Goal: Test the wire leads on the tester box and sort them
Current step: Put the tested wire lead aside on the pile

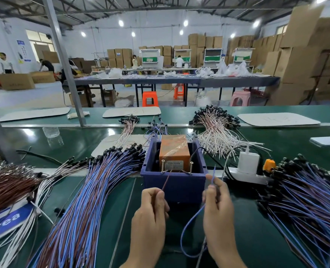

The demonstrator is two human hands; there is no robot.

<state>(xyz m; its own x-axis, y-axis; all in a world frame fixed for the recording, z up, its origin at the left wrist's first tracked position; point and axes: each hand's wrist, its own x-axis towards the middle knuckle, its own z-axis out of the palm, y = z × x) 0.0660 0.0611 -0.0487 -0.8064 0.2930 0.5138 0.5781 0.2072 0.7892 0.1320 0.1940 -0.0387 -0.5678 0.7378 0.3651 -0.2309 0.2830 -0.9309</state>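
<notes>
Two hands are held low in front of a dark blue box (174,187), which is set on the green table (257,238). An orange block (174,149) wrapped in clear tape is housed inside the box, and two upright screws (162,166) are seen at its near edge.

A brown wire end (166,182) is pinched between the thumb and curled fingers of the left hand (152,215) and is pointed up toward the left screw; whether the tip touches it cannot be told. A blue wire end (213,176) is pinched in the fingers of the right hand (218,209), and its tip is held up just right of the box, apart from the right screw. A blue loop (187,229) of wire is hung between the hands.

A large pile of blue and brown wires (94,190) is spread to the left of the box, and a similar pile (305,200) is laid to the right. A heap of white wires (216,130) is placed behind the box on the right. A white power strip (247,176) with a charger (248,161) plugged in is set just right of the box.
</notes>
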